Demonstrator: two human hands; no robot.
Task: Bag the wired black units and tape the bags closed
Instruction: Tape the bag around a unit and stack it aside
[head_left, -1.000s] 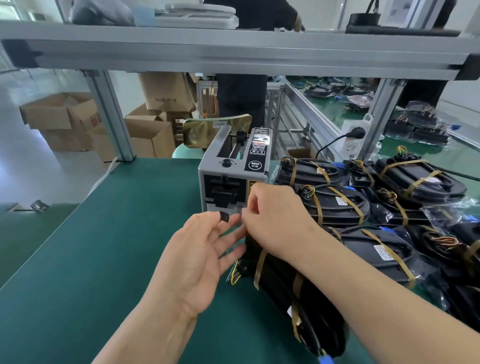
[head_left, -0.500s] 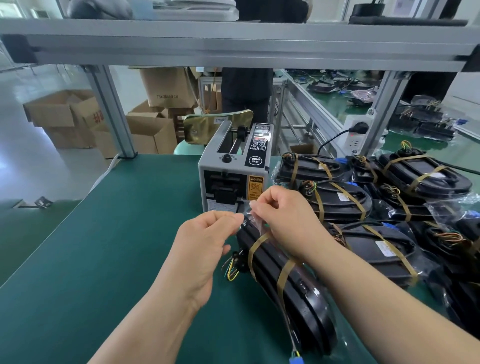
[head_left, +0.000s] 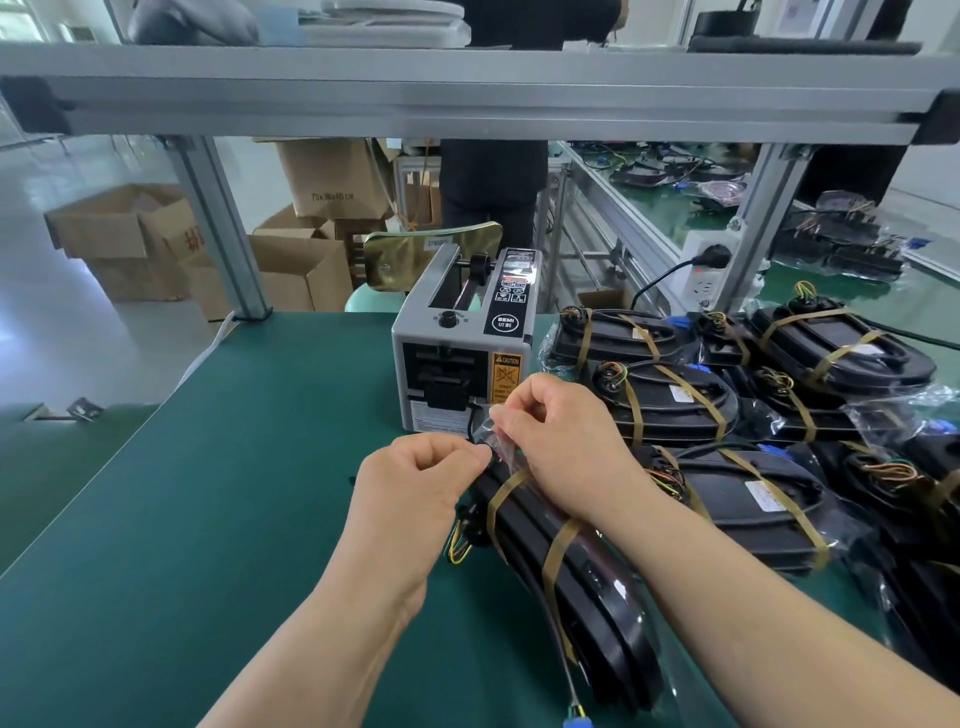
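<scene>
Handling one unit, seemingly bagged, laid on the tabletop with its long axis from 11 o'clock down to 5 o'clock. Pinching the bag mouth at the far end with both hands, fingers curled: left hand from 9 o'clock, right hand from 3 o'clock, equally near. Just beyond, at 12 o'clock, the dispenser; cannot tell whether tape waits there. Likely folding the mouth, then a short reach forward. At 2 o'clock, a pile of bagged units.
</scene>
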